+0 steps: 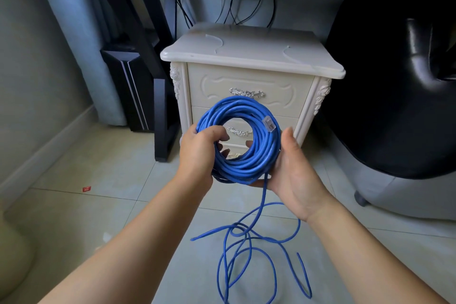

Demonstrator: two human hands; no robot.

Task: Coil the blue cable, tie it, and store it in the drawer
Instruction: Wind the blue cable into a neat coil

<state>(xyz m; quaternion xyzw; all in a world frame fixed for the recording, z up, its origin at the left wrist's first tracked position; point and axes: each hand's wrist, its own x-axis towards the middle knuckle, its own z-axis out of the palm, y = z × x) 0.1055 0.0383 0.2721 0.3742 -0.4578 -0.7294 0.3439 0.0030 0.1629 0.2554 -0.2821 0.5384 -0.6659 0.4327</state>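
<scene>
Blue cable (261, 153), mostly wound into a thick ring, is held upright before a cream bedside cabinet (246, 59) at 12 o'clock, its drawers (217, 86) shut. The left hand (197, 153) grips the ring at its 9 o'clock, fingers curled through the hole. The right hand (293, 173) cradles it at 4 o'clock, thumb straight along the rim, fingers wrapped behind. A clear plug (269, 124) sits at the ring's 2 o'clock. From 6 o'clock a loose tail (263, 192) drops to tangled loops on the tiled floor (123, 205). Coiling looks unfinished: the next move likely calls for drawing up that slack, easing out the tangle and laying further turns before any tie. Pale curved strips (217, 43) on the cabinet top may be ties.
</scene>
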